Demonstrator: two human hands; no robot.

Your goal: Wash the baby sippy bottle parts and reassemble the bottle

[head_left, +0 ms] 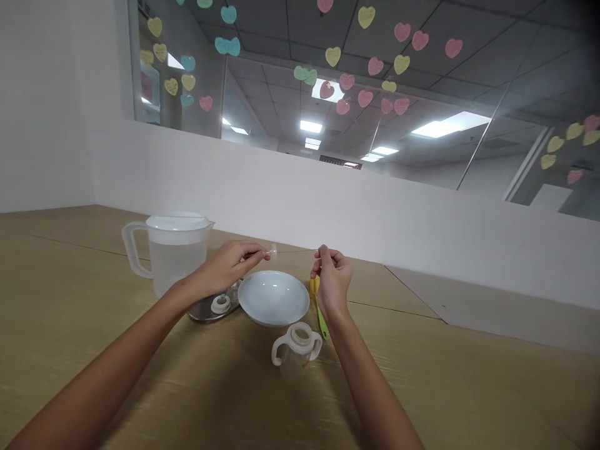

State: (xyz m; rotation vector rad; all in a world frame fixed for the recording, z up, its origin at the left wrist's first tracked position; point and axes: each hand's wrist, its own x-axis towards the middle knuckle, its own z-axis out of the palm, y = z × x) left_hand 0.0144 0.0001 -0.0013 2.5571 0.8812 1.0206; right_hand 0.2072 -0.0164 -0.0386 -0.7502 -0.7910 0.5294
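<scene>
My left hand (233, 261) is raised over a white bowl (274, 297), its fingers pinched on one end of a thin clear straw-like piece (273, 251). My right hand (330, 275) hovers to the right of the bowl, fingers pinched together at the top, seemingly on the other end of that thin piece, which is hard to make out. Under my right hand lies a yellow and green brush (319, 306). A clear baby cup with two white handles (296, 351) stands in front of the bowl.
A clear plastic pitcher with a white lid (171, 251) stands at the back left. A metal plate (209, 310) with a small white ring part (220, 304) sits left of the bowl. A low white partition wall (375, 219) backs the wooden table (469, 387).
</scene>
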